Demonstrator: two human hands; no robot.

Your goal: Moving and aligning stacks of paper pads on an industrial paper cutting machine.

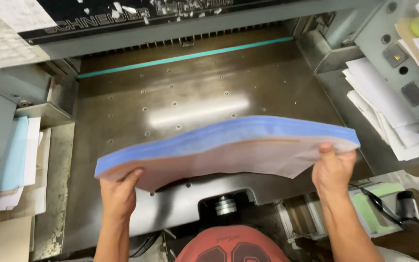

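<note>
Both hands are gripping a thick stack of paper point(229, 145), blue along its cut edges and pale on its near face, and they are holding it up off the counter point(195, 104) of the big cutting machine. The left hand point(120, 191) is clamped on the stack's lower left corner, thumb lying over the near face. The right hand point(333, 167) is pinching the right end, thumb pressing on top near the corner. The stack is sagging and bowing between the two grips, hovering above the steel bed with its small round holes. A teal strip point(185, 58) is running across the back of the bed. Loose white sheets point(384, 106) are piling up on the right ledge, light blue sheets point(15, 155) on the left.
</note>
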